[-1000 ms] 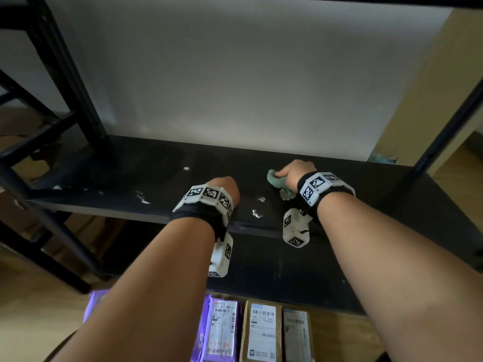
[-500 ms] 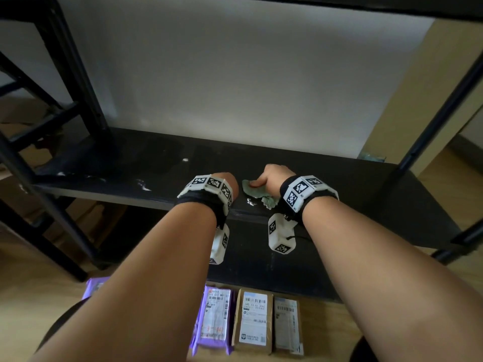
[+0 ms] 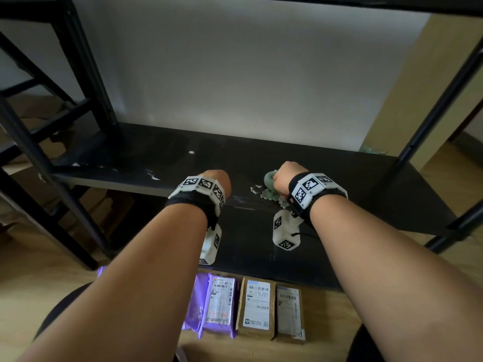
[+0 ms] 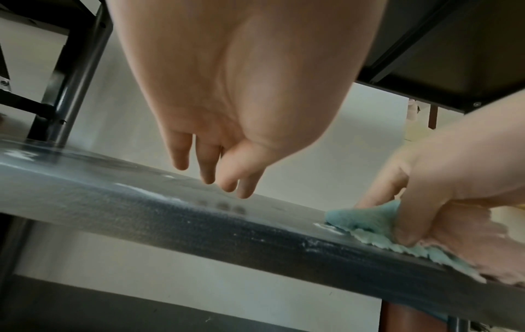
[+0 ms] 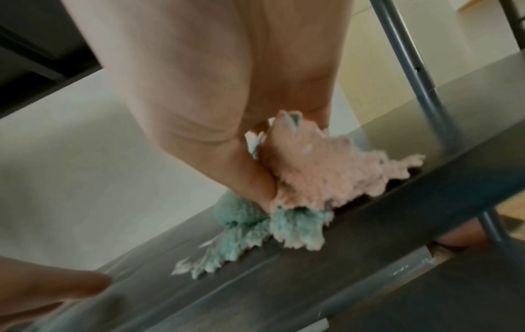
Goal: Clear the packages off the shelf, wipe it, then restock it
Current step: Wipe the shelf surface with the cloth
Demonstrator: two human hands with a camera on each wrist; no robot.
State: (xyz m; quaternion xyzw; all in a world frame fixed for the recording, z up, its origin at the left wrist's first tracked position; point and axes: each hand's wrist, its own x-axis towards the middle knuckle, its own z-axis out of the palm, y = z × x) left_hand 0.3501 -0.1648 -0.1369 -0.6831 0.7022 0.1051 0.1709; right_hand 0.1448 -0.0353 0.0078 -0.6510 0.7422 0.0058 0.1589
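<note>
The black shelf [image 3: 339, 176] is bare and streaked with white smears [image 3: 153, 175] near its front edge. My right hand [image 3: 286, 176] grips a crumpled green and pink cloth [image 3: 269, 182] and presses it on the shelf's front edge; the cloth [image 5: 306, 179] bunches under the palm, and the cloth [image 4: 369, 221] shows at the right of the left wrist view. My left hand [image 4: 216, 173] hovers just over the front edge, fingers hanging loosely, holding nothing. Several packages [image 3: 257, 308] lie on the floor below, purple ones [image 3: 218, 307] left, brown ones right.
An upper shelf [image 3: 366, 3] hangs overhead. Black uprights [image 3: 88, 64] stand at the left and an upright [image 3: 441, 97] stands at the right. A lower black shelf [image 3: 261, 252] juts out beneath. A white wall backs the shelf. The floor [image 3: 39, 262] is wooden.
My right hand slid the cloth left and nearer along the shelf, then back right a little, staying near the front edge. The left hand stayed put.
</note>
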